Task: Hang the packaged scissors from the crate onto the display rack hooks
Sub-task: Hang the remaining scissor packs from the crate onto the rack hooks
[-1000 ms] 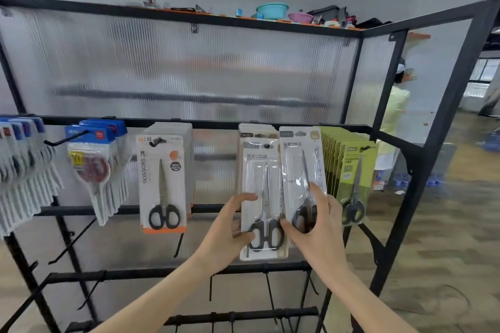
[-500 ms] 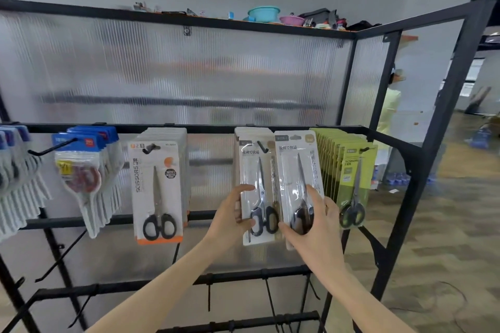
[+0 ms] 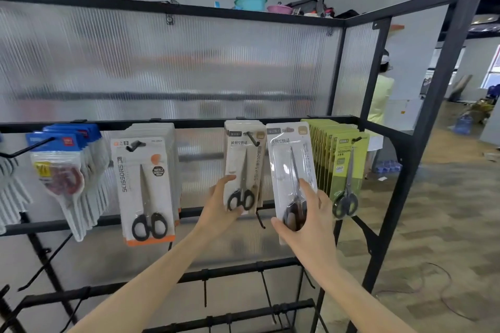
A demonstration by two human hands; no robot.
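Head view: right hand (image 3: 305,222) grips a loose pack (image 3: 290,167) beside the hook (image 3: 253,139) while left hand (image 3: 223,207) holds the hung packs (image 3: 243,167), so the pack's hole may miss and the pack may drop.

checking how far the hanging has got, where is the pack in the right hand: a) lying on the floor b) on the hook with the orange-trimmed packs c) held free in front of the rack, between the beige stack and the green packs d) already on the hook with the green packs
c: the right hand grips the scissors pack by its lower end, its hang hole on no hook, between the beige stack held by the left hand and the green packs.
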